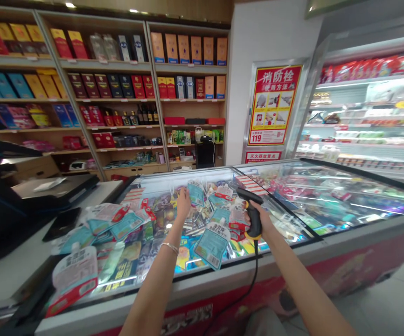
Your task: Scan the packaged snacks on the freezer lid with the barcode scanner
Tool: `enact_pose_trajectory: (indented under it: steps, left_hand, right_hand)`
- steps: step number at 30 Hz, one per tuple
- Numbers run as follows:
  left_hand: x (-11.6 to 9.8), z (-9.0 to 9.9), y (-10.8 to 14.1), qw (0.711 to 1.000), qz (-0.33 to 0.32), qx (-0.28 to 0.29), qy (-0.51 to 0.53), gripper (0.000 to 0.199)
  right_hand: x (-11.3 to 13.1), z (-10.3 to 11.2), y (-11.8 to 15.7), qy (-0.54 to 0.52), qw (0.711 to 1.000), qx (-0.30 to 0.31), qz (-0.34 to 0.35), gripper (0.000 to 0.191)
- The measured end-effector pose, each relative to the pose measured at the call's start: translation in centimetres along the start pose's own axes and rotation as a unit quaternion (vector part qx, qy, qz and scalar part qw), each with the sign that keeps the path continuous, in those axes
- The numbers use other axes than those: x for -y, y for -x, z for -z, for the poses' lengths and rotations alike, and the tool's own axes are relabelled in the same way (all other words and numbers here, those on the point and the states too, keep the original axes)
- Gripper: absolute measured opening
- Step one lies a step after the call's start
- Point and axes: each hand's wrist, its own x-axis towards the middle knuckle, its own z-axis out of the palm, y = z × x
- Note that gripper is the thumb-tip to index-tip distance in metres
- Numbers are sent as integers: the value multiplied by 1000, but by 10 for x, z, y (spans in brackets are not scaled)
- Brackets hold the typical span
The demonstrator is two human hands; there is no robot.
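Note:
My right hand is wrapped round the handle of a black and yellow barcode scanner, its head pointing left over the freezer lid. Just left of a teal pouch, my left hand is raised above the glass with its fingers close together; whether it pinches the pouch's edge is hard to make out. More teal and red pouches lie near the scanner, one large teal pouch closest to me. Another group of pouches is spread at the left, with a white and red pouch at the front left corner.
The glass-topped freezer spans the front. A dark phone lies on the counter at left, beside black checkout equipment. The scanner's cable hangs over the freezer's front. Behind stand stocked shelves and a lit display fridge.

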Motion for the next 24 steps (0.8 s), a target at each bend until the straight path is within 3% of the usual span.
enact_pose_trajectory:
  steps: [4,8,18,24]
  left_hand:
    - [29,13,0,997,47,-60,10,28]
    - [36,15,3,995,63,-72,-5,30]
    - [35,26,4,992,53,-114,-32,31]
    - [33,27,7,992,64,-105,-13,32]
  right_hand:
    - [-19,-39,-1,60,996,48,-35,31]
    - [-37,-60,5,109,991,53,-56,33]
    - [-36,-63,7,113,990,44,-77,32]
    - [-37,-66,8,106,991,36,-77,32]
